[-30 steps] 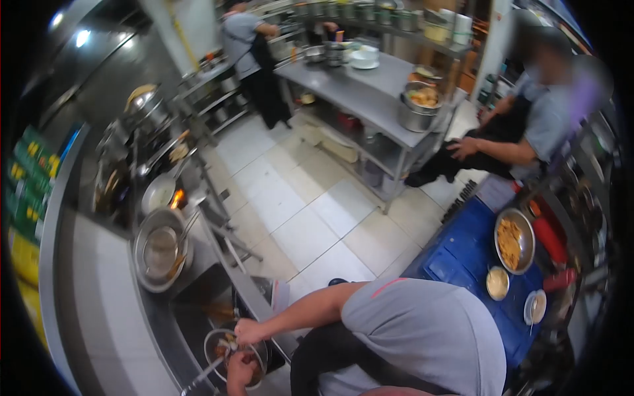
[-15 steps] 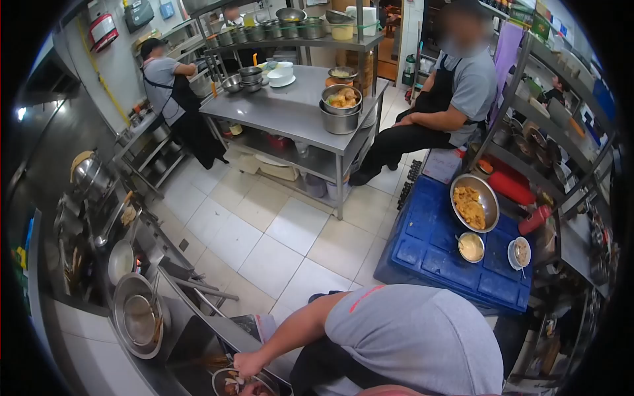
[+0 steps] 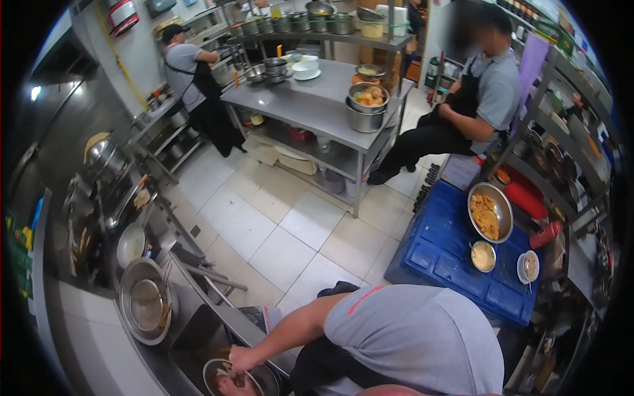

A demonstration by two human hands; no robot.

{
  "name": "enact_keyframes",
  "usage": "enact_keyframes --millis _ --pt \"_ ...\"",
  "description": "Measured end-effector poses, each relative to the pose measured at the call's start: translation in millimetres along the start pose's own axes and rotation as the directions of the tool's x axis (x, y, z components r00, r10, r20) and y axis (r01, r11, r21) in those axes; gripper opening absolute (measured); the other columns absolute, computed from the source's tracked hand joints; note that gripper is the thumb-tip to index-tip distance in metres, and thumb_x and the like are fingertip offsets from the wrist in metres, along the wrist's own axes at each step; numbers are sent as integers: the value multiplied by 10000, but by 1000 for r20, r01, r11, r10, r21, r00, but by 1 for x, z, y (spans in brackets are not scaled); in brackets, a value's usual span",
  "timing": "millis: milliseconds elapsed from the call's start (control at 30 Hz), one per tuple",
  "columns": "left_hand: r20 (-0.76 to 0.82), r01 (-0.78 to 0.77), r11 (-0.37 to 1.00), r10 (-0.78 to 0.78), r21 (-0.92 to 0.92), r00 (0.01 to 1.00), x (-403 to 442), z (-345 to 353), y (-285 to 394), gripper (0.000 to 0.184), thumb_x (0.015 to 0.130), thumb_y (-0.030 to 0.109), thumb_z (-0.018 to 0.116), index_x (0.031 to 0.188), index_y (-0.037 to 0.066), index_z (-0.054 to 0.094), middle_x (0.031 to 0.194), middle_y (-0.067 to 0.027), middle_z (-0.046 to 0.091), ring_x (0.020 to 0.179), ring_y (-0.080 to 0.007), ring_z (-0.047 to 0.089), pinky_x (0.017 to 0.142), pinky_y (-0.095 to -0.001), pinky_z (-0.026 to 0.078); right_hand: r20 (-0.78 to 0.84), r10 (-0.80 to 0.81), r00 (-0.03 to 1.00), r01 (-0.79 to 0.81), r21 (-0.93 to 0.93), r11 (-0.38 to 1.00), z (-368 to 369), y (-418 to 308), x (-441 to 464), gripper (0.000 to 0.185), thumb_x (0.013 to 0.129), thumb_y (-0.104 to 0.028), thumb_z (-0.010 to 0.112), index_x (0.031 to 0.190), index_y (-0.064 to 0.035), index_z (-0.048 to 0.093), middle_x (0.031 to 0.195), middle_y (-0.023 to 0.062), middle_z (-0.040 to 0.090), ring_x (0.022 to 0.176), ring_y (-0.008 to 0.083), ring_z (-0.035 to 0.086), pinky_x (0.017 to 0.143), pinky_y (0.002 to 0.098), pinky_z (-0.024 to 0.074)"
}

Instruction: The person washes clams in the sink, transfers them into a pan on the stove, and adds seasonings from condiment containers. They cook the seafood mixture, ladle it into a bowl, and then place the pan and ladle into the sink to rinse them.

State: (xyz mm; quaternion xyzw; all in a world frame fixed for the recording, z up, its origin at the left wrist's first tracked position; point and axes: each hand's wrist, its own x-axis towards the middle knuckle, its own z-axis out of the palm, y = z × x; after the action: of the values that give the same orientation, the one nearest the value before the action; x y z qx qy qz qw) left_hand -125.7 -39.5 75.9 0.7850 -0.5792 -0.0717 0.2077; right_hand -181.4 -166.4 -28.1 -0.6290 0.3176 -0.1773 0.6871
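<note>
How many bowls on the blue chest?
3. On the blue chest: a large metal bowl at its far side, a small yellow-filled bowl nearer the camera, and a white bowl right of that in the picture. The grey shirt could hide more.

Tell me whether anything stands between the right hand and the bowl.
Nothing visible does. The right hand is at the bowl's rim; the left hand, also at the bowl, leaves its approach clear.

Both hands [image 3: 243, 358] at lg. metal bowl [image 3: 266, 379], blue bin [image 3: 429, 254] w/ 3 bowls [image 3: 504, 212] nrby
</note>
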Motion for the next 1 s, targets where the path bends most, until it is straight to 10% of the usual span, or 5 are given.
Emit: enact_keyframes --millis 200,367,467,800,1000 --pt "163 266 958 -280 105 946 -11 25 -100 910 724 155 767 1474 10 273 1505 -246 342 1384 -422 355 1135 -492 315 254 -649 717 617 -666 421 26 27 40 232 651 -256 634 592 -39 689 604 197 631 516 349 605 529 439 493" --pt "-85 568 802 -589 -183 804 -14 54 -139 575 842 345 730 1265 -2 551 1207 -212 614 1145 -323 586 981 -399 452 359 -691 627 690 -668 280 36 42 45 190 758 -266 631 665 -123 714 672 119 655 661 287 638 609 427 504" --pt "-81 560 736 -630 -380 772 -18 27 -144 571 814 257 743 1291 22 536 1195 -195 639 1104 -298 628 956 -384 475 99 3 995 -1 -18 1000 26 8 29 211 745 -173 723 609 -44 627 551 32 548 529 115 471 489 354 420" --pt "-120 566 724 -651 -394 749 -13 -15 -116 703 723 180 820 1330 64 486 1211 -172 592 1132 -343 583 975 -420 467 207 132 970 -170 182 968 28 -19 34 283 784 -132 699 597 -101 489 558 -16 489 499 80 409 440 303 314" --pt "-80 49 960 -27 277 996 -20 -20 -78 580 645 155 846 1173 81 617 1106 -135 558 1126 -336 534 943 -404 469 288 41 957 -90 159 983 23 -23 40 281 791 -121 688 596 -102 488 545 -11 485 470 87 421 419 299 313"
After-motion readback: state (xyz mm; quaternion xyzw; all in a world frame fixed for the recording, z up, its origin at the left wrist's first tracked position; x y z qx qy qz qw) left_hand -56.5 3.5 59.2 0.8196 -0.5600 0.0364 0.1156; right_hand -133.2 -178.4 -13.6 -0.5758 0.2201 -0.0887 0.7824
